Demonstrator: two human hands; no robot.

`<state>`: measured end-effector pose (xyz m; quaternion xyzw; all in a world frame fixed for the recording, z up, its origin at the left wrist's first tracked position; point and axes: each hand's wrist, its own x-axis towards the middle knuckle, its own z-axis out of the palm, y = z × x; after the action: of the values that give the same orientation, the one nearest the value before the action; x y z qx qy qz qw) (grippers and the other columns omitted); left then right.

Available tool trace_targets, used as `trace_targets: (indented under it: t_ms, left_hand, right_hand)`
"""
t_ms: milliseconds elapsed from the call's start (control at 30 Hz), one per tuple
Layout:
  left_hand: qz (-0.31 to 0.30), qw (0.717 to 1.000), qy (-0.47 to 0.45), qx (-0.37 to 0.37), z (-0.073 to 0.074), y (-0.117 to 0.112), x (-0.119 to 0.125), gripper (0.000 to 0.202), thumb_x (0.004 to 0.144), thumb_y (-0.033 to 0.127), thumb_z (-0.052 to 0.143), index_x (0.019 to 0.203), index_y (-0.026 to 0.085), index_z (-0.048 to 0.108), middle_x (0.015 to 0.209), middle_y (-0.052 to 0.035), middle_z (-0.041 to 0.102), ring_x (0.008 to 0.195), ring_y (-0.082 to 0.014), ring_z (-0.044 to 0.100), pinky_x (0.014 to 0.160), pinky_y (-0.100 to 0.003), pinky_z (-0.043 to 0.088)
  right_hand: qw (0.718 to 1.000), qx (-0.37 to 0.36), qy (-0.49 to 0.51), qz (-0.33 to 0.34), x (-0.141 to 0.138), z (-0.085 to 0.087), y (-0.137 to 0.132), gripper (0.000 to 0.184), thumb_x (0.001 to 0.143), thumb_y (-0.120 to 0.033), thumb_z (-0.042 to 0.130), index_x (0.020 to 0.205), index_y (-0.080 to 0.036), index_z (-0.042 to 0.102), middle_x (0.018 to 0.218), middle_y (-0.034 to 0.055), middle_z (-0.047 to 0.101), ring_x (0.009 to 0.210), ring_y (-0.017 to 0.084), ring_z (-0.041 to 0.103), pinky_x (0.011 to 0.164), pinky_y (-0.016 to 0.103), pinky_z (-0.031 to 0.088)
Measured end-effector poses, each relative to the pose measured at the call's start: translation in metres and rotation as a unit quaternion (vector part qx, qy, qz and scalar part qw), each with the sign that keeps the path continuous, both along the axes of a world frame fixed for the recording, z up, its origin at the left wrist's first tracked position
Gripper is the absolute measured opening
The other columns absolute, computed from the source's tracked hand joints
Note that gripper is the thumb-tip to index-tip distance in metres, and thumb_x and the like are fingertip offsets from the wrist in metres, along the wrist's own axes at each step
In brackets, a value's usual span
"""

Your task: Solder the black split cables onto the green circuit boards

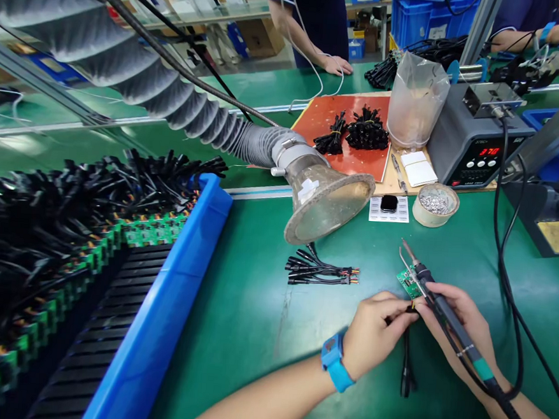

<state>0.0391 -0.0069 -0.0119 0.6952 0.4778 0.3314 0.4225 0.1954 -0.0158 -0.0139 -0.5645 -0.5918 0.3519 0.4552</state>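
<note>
Overhead view of a green-topped workbench table (245,354), with soldering apparently the step in hand. Near the bottom centre, a left hand (374,328) wearing a bright blue silicone wristband (337,361), its fingers (392,310) curled narrowly and pinching a thin black cable (406,371) at the edge of a small green circuit board (409,284). Just beside it, a right hand (473,319) with a pen-like grip on a slim black-and-green soldering iron (427,282), fingers closed round the handle and the metal tip angled just over the board, any contact with the joint impossible to tell. The board, held directly between both hands, almost touching the fingers of each. Next move, in judgement only, calling for a steady tip on the point where cable meets board. Just above the hands, a loose bunch of short black cables with orange-tipped ends (320,273) and a round roll of silver solder wire (435,204). Farther up, a clear funnel-shaped fume extractor hood (327,206) on a grey ribbed hose (173,93), and a grey soldering station (478,137) with a red digital display. To the left, a long blue plastic tray (158,303) heaped with black-cabled green boards.
</note>
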Motion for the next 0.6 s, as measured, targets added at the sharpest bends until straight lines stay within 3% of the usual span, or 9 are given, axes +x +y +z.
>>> trace_targets:
  t_ms: [100,200,500,600]
  left_hand:
    - [0.035,0.997,-0.038,-0.057,-0.0001,0.0026,0.0027,0.012,0.08,0.024,0.062,0.079,0.016,0.071,0.064,-0.0012,0.058,0.058,-0.0115,0.053,0.054,-0.021,0.042]
    - [0.039,0.997,-0.037,-0.061,-0.0006,0.0022,0.0032,0.014,0.081,0.023,0.061,0.078,0.016,0.072,0.064,-0.002,0.059,0.058,-0.0116,0.053,0.054,-0.022,0.042]
    - [0.038,0.996,-0.076,-0.016,0.0013,0.0013,0.0033,0.018,0.083,0.029,0.06,0.092,0.021,0.073,0.07,-0.0042,0.067,0.064,-0.0143,0.06,0.06,-0.023,0.049]
    - [0.007,0.998,-0.064,0.027,-0.0012,0.004,0.0006,0.023,0.087,0.027,0.055,0.103,0.021,0.07,0.074,-0.005,0.065,0.067,-0.0142,0.06,0.064,-0.024,0.05]
  right_hand:
    - [0.999,-0.021,0.02,-0.014,-0.0036,0.0054,0.0028,0.033,0.079,-0.037,0.065,0.106,-0.022,0.056,0.082,0.0034,0.068,0.07,0.017,0.067,0.06,0.026,0.058]
    - [0.999,-0.03,0.04,-0.009,-0.005,0.0062,0.0036,0.035,0.075,-0.038,0.068,0.104,-0.022,0.057,0.083,0.0033,0.069,0.072,0.018,0.067,0.065,0.028,0.058]
    - [0.994,-0.037,0.105,0.002,-0.0033,0.0062,0.0013,0.034,0.08,-0.034,0.064,0.109,-0.023,0.048,0.082,0.0018,0.066,0.071,0.015,0.066,0.062,0.025,0.057]
    - [0.995,-0.022,0.099,0.012,-0.0022,0.0043,0.0031,0.034,0.08,-0.033,0.064,0.108,-0.024,0.048,0.083,0.0015,0.066,0.072,0.015,0.066,0.063,0.025,0.057]
